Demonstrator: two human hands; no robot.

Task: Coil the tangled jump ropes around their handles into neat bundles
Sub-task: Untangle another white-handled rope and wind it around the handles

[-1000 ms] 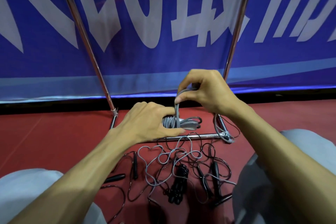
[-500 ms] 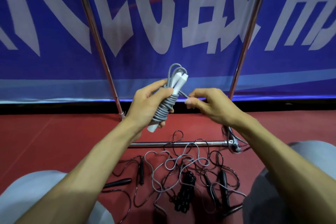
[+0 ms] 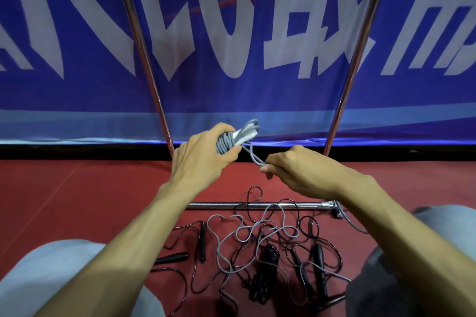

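Left hand (image 3: 203,159) clamps the coiled grey jump rope (image 3: 226,143); right hand (image 3: 291,170), a second ago wrapping overhead, now pinches its tail loop (image 3: 255,158), pulling downward to cinch the nearly finished bundle.

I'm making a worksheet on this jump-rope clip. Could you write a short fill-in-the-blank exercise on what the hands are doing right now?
1. The grey rope bundle wound around white handles is gripped by the ____ hand.
2. The right hand pinches a loose grey ____ coming off that bundle.
3. The tangled black and grey ropes lie on a floor whose colour is ____.

Missing words: left; loop; red
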